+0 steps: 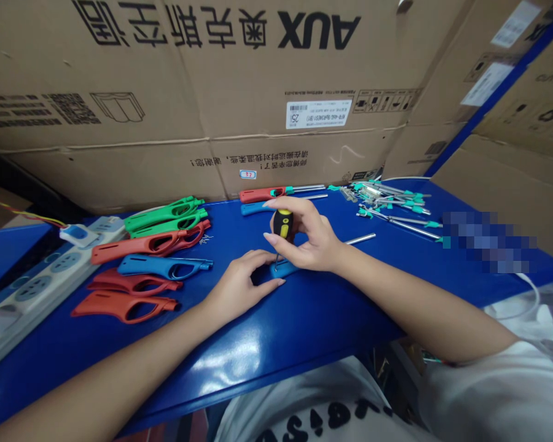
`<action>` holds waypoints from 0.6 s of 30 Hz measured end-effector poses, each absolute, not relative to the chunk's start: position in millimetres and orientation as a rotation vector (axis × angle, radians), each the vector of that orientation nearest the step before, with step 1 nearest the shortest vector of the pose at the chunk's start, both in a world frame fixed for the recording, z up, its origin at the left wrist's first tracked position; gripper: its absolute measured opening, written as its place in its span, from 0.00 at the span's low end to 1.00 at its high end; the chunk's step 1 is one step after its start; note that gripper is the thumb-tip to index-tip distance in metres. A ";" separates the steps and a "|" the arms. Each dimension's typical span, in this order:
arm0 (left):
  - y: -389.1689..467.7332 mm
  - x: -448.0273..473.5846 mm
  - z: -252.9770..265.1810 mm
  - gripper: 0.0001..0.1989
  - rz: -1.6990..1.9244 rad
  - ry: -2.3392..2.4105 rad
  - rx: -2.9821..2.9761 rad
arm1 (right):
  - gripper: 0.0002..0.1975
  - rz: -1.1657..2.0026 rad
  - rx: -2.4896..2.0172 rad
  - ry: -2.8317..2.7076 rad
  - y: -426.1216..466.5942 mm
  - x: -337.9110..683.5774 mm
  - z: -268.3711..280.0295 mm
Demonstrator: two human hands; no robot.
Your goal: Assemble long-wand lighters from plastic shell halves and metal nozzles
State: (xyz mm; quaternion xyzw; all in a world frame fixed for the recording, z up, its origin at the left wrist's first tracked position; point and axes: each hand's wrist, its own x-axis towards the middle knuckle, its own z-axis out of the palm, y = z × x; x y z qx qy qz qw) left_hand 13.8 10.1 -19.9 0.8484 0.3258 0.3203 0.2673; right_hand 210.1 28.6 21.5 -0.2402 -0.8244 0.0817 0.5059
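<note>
A black and yellow screwdriver (283,224) stands nearly upright in my right hand (311,236), its handle gripped by thumb and fingers. Its tip meets the end of a blue gas lighter (283,268) lying on the table. My left hand (239,279) pinches that same end between thumb and fingers. My right hand hides the lighter's middle, while its metal tube (362,238) sticks out to the right. Behind my hands lie a red lighter (262,194) and another blue lighter (253,209), both with metal tubes.
Green (166,215), red (124,305) and blue (163,267) lighter housings lie at left beside a white power strip (41,282). Several metal tubes with teal parts (391,199) are heaped at back right. A cardboard wall (166,135) bounds the blue table (258,350) behind.
</note>
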 end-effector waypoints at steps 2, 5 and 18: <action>9.9 13.8 -19.5 0.15 0.862 0.877 2.283 | 0.24 0.204 -0.574 -1.988 28.1 210.1 21.9; 9.5 13.7 -19.2 0.15 0.862 0.876 2.279 | 0.25 0.202 -0.545 -1.979 28.4 210.2 21.8; 10.4 13.0 -20.4 0.14 0.861 0.887 2.279 | 0.23 0.155 -0.550 -2.016 27.6 210.6 22.7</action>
